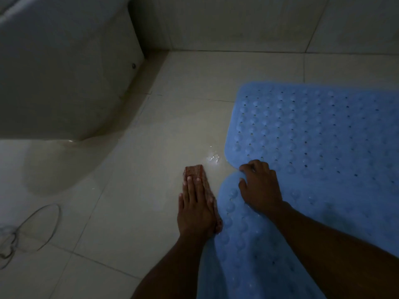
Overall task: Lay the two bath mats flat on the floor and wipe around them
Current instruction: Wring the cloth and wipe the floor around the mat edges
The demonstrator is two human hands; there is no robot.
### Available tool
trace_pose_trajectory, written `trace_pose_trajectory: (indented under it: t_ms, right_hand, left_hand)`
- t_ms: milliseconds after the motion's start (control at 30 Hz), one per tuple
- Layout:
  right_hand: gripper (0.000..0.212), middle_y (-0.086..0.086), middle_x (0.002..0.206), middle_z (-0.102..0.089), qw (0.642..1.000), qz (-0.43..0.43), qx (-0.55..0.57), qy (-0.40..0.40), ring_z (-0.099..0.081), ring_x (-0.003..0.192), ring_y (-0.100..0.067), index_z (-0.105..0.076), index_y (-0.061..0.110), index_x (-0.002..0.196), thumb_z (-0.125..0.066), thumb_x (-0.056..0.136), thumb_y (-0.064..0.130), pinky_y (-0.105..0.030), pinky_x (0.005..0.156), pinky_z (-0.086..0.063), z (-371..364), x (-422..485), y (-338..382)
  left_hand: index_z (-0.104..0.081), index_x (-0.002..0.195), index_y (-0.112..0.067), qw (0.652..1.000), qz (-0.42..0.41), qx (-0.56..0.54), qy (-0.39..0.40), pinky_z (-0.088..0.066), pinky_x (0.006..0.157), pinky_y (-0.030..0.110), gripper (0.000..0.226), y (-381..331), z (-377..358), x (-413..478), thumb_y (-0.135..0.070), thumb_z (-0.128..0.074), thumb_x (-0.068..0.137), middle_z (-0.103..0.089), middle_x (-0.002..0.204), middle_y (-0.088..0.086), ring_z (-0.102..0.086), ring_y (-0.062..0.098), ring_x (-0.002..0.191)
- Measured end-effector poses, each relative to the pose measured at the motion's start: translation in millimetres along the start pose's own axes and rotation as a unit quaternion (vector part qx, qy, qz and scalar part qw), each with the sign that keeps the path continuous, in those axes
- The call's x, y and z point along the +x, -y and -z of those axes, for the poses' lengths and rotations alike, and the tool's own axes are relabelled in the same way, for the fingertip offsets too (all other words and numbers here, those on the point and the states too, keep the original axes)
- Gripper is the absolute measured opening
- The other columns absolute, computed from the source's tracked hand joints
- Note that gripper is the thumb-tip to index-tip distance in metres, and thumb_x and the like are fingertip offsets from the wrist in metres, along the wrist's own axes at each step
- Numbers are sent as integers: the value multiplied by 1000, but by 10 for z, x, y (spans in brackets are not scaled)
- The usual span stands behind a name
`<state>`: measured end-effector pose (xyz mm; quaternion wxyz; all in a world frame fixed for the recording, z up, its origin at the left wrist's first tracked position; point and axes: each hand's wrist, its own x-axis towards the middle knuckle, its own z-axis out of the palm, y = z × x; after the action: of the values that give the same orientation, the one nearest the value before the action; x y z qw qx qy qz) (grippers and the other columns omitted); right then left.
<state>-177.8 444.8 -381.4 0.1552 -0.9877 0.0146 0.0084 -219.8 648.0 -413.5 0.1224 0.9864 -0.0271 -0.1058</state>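
Observation:
Two blue rubber bath mats with holes and suction bumps lie flat on the pale tiled floor. The far mat (319,126) fills the right side; the near mat (248,255) runs down to the bottom edge, and their rounded corners meet. My left hand (195,207) presses flat, fingers straight, on a folded reddish-brown cloth (195,171) on the wet tile just left of the near mat. My right hand (260,184) rests where the two mats meet, with its fingertips curled down onto the mat edges.
A white bathtub or fixture panel (64,83) fills the upper left, with a dark gap along its base. The tiled wall (237,22) runs across the back. A thin looped wire (43,223) lies on the floor at the left. A water glint (212,157) shines ahead of the cloth.

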Motion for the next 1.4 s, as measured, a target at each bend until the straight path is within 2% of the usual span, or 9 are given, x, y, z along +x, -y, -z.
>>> trace_pose_trajectory:
  t_ms: [100, 267, 433, 533, 633, 833, 1200, 1300, 1400]
  right_hand:
    - [32, -5, 107, -59, 1000, 1, 4, -22, -57, 102, -31, -68, 19, 106, -64, 75, 27, -43, 78, -48, -42, 87, -83]
    - [33, -6, 107, -57, 998, 0, 11, -61, -54, 100, -30, -66, 18, 110, -62, 78, 28, -41, 77, -47, -85, 198, -122]
    - [35, -7, 109, -56, 996, -7, 23, -86, -53, 101, -30, -65, 18, 112, -56, 81, 28, -42, 80, -45, -37, 366, -187]
    - [35, -7, 109, -56, 994, -13, 30, -103, -53, 101, -30, -65, 17, 114, -54, 82, 27, -43, 81, -46, 0, 445, -241]
    - [35, -8, 110, -57, 994, -18, 27, -107, -53, 102, -30, -65, 17, 116, -56, 83, 27, -43, 81, -46, -9, 509, -283]
    - [39, -8, 123, -58, 995, 2, 1, -105, -51, 117, -29, -64, 16, 119, -61, 83, 30, -43, 87, -45, -43, 625, -395]
    - [54, -17, 135, -57, 989, -37, -33, -139, -49, 129, -39, -64, 9, 124, -46, 83, 39, -50, 96, -45, 151, 1613, -1203]
    - [62, -17, 148, -49, 987, -73, -75, -122, -40, 140, -38, -59, 12, 135, -45, 88, 49, -53, 108, -34, 154, 1714, -1520]
    - [64, -13, 157, -41, 987, -43, -81, -135, -33, 147, -34, -53, 17, 143, -43, 94, 57, -55, 115, -24, 113, 1638, -1665]
  left_hand:
    - [-9, 161, -10, 1000, -22, 10, -3, -20, 121, 49, 67, -35, 22, 214, -42, -23, 104, -8, 168, 16, -12, 35, 155]
    - [13, 158, -18, 997, -67, 23, 26, 0, 123, 42, 70, -172, 136, 633, -50, -3, 98, 13, 169, 9, 9, 27, 157]
    - [12, 160, -16, 995, -64, 46, 53, 2, 125, 45, 81, -374, 282, 1080, -53, 9, 88, 17, 169, 9, 11, 27, 157]
    - [2, 162, -16, 997, -68, 29, 19, 7, 125, 44, 74, -393, 398, 1006, -51, -3, 97, 12, 169, 8, 13, 26, 156]
    - [-11, 163, -14, 993, -106, -12, -48, -2, 128, 45, 69, -385, 329, 648, -48, -9, 103, 3, 169, 9, 7, 25, 157]
    - [-1, 162, -15, 995, -94, -44, -10, 6, 127, 42, 65, -501, 102, 837, -47, -9, 105, 9, 170, 6, 15, 21, 156]
    - [9, 161, -19, 998, -64, 0, 24, 18, 121, 37, 68, -903, 298, 2010, -50, -12, 105, 19, 169, 5, 22, 19, 154]
    - [12, 161, -22, 997, -76, 9, 31, 17, 122, 37, 74, -910, 325, 2105, -57, 1, 97, 21, 168, 3, 24, 17, 153]
    - [13, 160, -23, 996, -69, 11, 47, 11, 126, 41, 71, -890, 310, 2121, -56, -4, 100, 20, 168, 2, 24, 16, 153]
